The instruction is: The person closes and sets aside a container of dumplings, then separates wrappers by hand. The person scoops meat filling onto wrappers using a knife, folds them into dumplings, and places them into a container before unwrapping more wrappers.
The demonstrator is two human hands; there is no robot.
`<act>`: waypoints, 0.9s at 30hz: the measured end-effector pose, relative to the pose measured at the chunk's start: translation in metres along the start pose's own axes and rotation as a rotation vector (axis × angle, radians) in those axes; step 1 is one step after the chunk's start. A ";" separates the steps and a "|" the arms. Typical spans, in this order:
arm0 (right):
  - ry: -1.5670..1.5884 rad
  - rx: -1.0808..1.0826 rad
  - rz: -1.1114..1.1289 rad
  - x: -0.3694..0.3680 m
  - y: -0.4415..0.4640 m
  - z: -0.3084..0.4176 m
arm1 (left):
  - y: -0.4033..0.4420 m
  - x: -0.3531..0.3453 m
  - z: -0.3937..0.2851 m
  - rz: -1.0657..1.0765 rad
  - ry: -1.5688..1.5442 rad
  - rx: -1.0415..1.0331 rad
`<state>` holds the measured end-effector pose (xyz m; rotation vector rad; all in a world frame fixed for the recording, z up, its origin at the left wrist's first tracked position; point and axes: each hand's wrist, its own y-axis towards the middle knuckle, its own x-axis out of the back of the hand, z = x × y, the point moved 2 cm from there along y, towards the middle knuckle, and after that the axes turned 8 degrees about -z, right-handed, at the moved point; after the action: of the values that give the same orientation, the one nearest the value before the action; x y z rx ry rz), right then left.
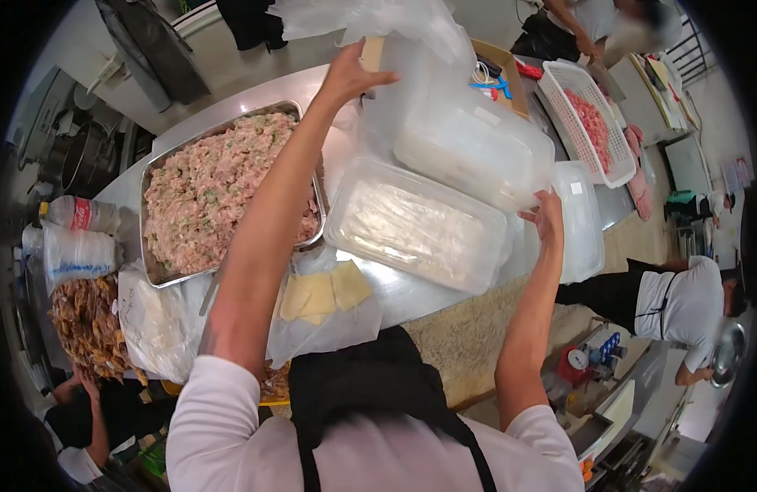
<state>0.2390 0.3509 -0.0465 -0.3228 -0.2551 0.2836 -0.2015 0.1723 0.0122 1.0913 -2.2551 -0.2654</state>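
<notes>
My left hand [351, 75] reaches to the far side of the table, thumb and fingers spread apart. A pale yellow square piece [372, 54] shows beside its fingers, next to crumpled clear plastic bags [424, 33]. With bent fingers, my right hand [547, 215] grips the near right corner of a translucent plastic container [477, 148], which is tilted. Just nearer lies another lidded translucent container [415, 221] with whitish contents. A metal tray [146, 246] of minced meat with green bits [223, 189] stands to the left. Square yellow dough wrappers [325, 291] lie on plastic near my body.
A white basket [551, 86] of pink meat and another translucent container [579, 221] are at the right. At left are a bottle [82, 215], a plastic bag [153, 316] and brown meat pieces [87, 324]. Other people work nearby, one carrying a metal bowl [729, 354].
</notes>
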 end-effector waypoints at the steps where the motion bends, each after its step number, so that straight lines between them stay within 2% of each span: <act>1: -0.011 -0.013 0.000 0.000 0.000 0.001 | 0.015 -0.010 0.002 -0.008 0.003 -0.002; 3: -0.002 -0.007 -0.008 -0.001 -0.002 0.002 | 0.037 -0.030 -0.005 0.022 -0.150 -0.229; 7: -0.004 -0.005 0.003 0.002 -0.002 0.001 | 0.055 -0.054 -0.014 0.093 -0.190 -0.138; 9: -0.004 -0.008 0.013 0.004 -0.001 0.000 | 0.056 -0.056 -0.014 -0.021 -0.140 -0.134; 12: 0.010 -0.012 0.039 0.005 -0.002 -0.005 | 0.048 -0.051 -0.010 -0.055 -0.090 -0.150; 13: 0.022 -0.009 0.054 0.005 -0.002 -0.006 | 0.044 -0.048 -0.010 -0.055 -0.090 -0.147; 15: 0.015 -0.012 0.059 0.001 -0.004 -0.007 | 0.035 -0.032 -0.006 -0.198 -0.078 -0.224; 18: 0.005 -0.019 0.082 -0.014 -0.013 -0.006 | 0.028 -0.008 0.005 -0.162 -0.105 -0.106; 21: 0.003 -0.015 0.115 -0.032 -0.018 -0.004 | 0.028 0.011 0.010 -0.240 -0.174 -0.190; 27: 0.008 0.005 0.171 -0.054 -0.013 -0.012 | 0.028 0.034 0.019 -0.207 -0.163 -0.118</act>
<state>0.1954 0.3190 -0.0640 -0.3417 -0.2192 0.4517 -0.2470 0.1631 0.0238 1.2807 -2.2348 -0.5846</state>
